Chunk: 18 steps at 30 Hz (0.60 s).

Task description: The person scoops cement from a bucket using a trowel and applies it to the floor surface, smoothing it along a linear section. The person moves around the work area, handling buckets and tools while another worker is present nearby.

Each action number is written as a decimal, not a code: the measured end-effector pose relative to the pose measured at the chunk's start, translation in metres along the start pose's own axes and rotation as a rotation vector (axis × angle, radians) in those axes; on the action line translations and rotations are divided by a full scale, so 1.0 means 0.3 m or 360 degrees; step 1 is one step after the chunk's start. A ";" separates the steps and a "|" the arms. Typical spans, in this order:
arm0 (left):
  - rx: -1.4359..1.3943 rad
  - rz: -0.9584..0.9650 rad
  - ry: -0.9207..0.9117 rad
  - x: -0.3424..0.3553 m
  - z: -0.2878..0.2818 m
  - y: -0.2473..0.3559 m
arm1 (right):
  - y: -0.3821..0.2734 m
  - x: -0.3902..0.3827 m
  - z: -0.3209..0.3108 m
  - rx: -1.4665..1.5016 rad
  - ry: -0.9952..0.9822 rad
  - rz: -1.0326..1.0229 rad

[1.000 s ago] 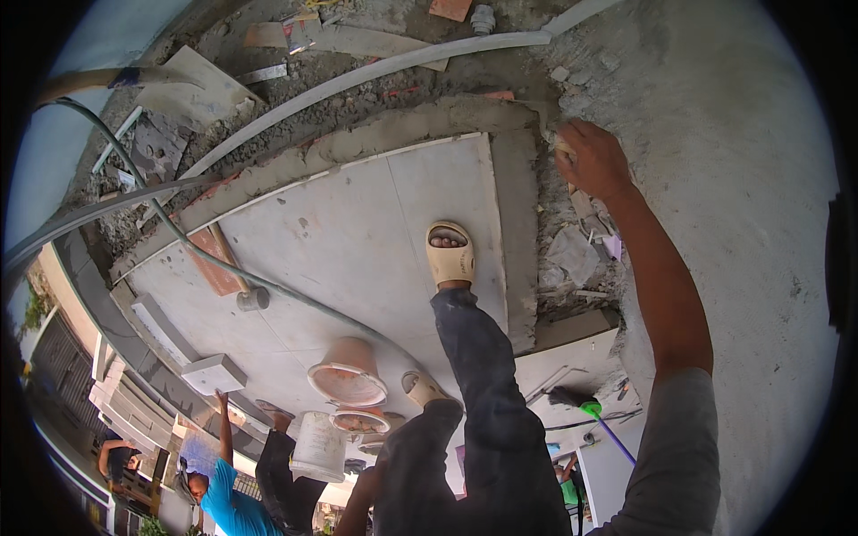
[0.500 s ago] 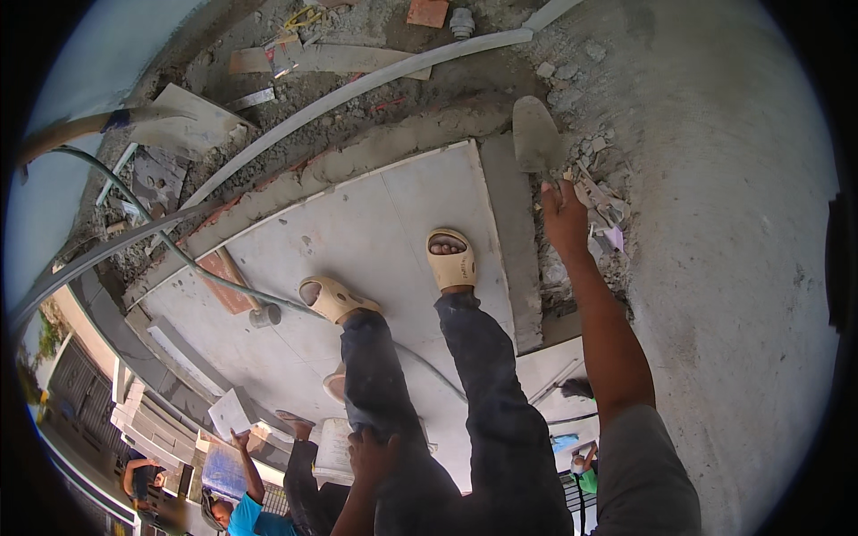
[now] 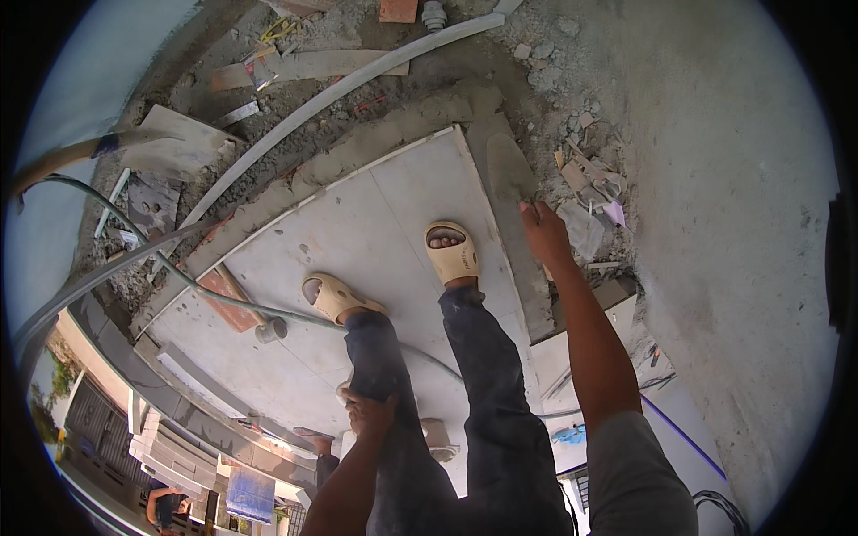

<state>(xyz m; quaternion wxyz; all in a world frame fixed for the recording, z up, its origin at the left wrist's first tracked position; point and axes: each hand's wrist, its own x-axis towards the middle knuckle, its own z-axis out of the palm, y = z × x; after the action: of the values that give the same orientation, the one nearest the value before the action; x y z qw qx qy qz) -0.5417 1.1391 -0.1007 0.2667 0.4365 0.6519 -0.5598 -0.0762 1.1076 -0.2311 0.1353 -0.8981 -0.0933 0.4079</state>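
My right hand (image 3: 541,232) grips a trowel by its handle, its mortar-grey blade (image 3: 509,165) lying over the mortar strip (image 3: 536,308) along the right edge of the pale tiled slab (image 3: 398,170). My left hand (image 3: 366,411) is closed on my dark trouser leg (image 3: 389,456) near the knee. My sandalled feet (image 3: 451,259) stand apart on the tiles. A rough mortar band (image 3: 349,149) runs along the slab's far edge, and broken rubble (image 3: 590,183) lies right of the trowel.
A rubber mallet (image 3: 270,329) lies by a reddish board (image 3: 223,302), crossed by a green hose (image 3: 402,348). A long curved grey strip (image 3: 313,107) crosses the rubble beyond. A concrete surface (image 3: 733,223) is at right. Another person (image 3: 165,509) is at lower left.
My right hand has moved down and left with the trowel, now over the mortar strip. My left foot has stepped forward, and my left hand has come onto that leg.
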 end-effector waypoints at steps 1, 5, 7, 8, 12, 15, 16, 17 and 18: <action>-0.0025 -0.0007 0.0011 0.010 0.004 -0.002 | -0.022 -0.036 -0.017 0.0245 -0.0155 0.0163; -0.0130 -0.0083 0.0004 0.011 0.004 0.020 | -0.159 -0.085 0.001 0.0959 -0.0231 0.0284; -0.0138 -0.0086 0.0007 0.000 0.009 0.025 | -0.247 -0.037 0.026 0.1189 -0.0302 0.0398; -0.0120 -0.0061 0.0024 -0.001 0.018 0.022 | -0.286 -0.010 0.045 0.1303 -0.0337 0.0458; -0.0097 -0.0083 0.0058 0.004 0.056 0.025 | -0.372 0.030 0.124 0.0858 -0.0456 0.0228; -0.0125 -0.0077 0.0094 0.020 0.087 0.009 | -0.379 0.030 0.147 0.0218 -0.0336 -0.0022; -0.0135 -0.0077 0.0086 0.017 0.080 0.017 | -0.346 0.040 0.151 0.0033 -0.0229 -0.0147; -0.0144 -0.0074 0.0078 0.011 0.072 0.024 | -0.310 0.051 0.148 -0.0153 -0.0118 -0.0269; -0.0160 -0.0083 0.0072 0.007 0.067 0.028 | -0.288 0.051 0.142 -0.0225 -0.0092 -0.0312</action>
<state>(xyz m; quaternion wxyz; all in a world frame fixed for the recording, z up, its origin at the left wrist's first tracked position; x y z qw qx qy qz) -0.5382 1.1202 -0.1113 0.2588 0.4180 0.6961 -0.5232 -0.1034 1.2006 -0.2412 0.1081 -0.8799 -0.2130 0.4107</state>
